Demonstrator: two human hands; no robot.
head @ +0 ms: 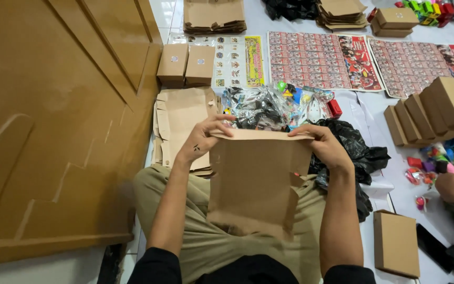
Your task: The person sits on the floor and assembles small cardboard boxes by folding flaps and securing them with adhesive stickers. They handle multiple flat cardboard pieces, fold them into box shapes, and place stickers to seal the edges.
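Left hand (pixel 202 141) and right hand (pixel 322 145) pinch top edge of flat cardboard box blank (pixel 256 179) over lap, centre frame, gripping opposite corners. Flat blanks stack (pixel 182 118) at 10 o'clock; toy packets (pixel 274 108) at 12.

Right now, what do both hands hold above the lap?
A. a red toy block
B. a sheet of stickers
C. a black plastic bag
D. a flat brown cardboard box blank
D: the left hand and right hand each pinch the top edge of the flat brown cardboard blank.

Matt brown cardboard blank (pixel 253 179); glossy printed sticker sheets (pixel 324 60); shiny crinkled black plastic bag (pixel 361 152); smooth wooden door (pixel 53 121).
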